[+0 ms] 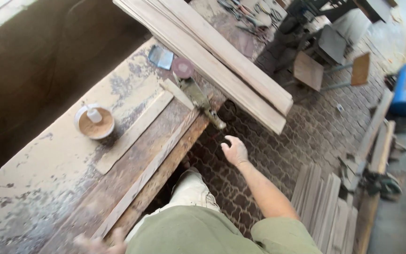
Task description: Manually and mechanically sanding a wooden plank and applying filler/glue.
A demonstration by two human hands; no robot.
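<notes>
Angle grinder: the grimy olive-metal angle grinder (pixel 198 96) with the round reddish sanding disc is lying flat on the worn, paint-splotched wooden surface (pixel 48 155), right at its near edge, tail end poking out over the brick floor (pixel 306 131).
Long axis: runs diagonally, disc end up and away, handle end down toward the person.
Right hand: right hand (pixel 235 150) is out over the floor, just below and a bit right of the handle tip, close but not touching. Fingers are loosely spread, holding nothing.
Left hand: left hand (pixel 97 243) is a blur at the bottom edge by the surface, honestly can't tell if it's open or gripping anything. Well apart from the grinder.
Nearer hand: right one, easily.
Neighbours: stack of long pale wooden planks (pixel 222 56) hangs just beside the grinder, and a white tub of brown powder (pixel 95 124) sits further left.
</notes>
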